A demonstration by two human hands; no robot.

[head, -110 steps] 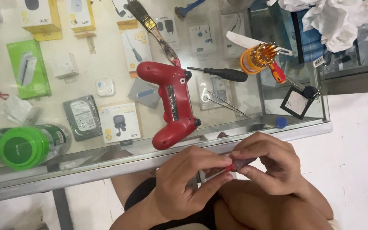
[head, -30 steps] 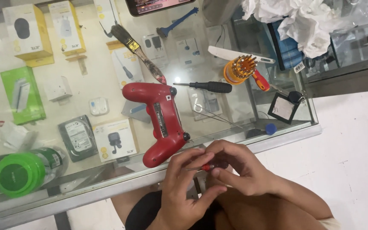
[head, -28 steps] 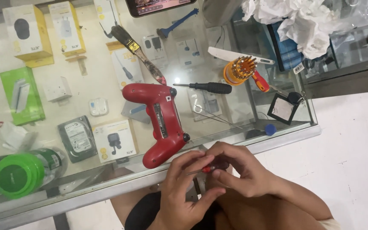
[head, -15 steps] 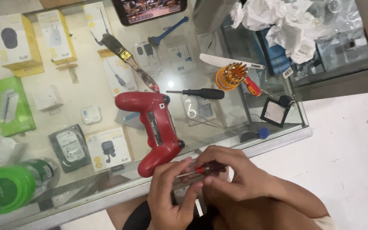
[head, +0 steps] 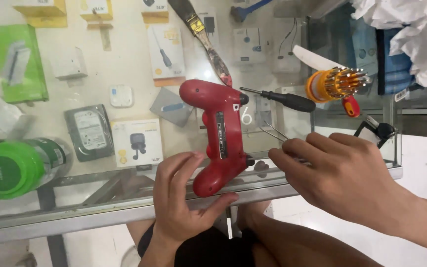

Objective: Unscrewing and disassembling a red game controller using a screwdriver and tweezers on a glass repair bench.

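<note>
A red game controller [head: 218,133] lies back-up on the glass counter [head: 100,198], one handle reaching the front edge. My left hand [head: 184,198] grips that near handle, thumb under it and fingers along its left side. My right hand [head: 342,178] reaches in from the right, palm down, its fingertips resting on thin metal tweezers [head: 273,132] just right of the controller. What lies under its palm is hidden. A black-handled screwdriver [head: 282,99] lies beyond the tweezers, its tip touching the controller's top.
An orange bit holder [head: 334,84] stands at the right, with crumpled white cloth [head: 411,29] behind it. A worn brush [head: 203,39] lies at the back. A green bottle [head: 11,168] lies at the left. Boxed gadgets and a hard drive [head: 90,131] sit under the glass.
Both hands were together below the counter edge working a small red part. They have parted: the left hand has taken the controller's handle, and the right has reached onto the glass at the tweezers.
</note>
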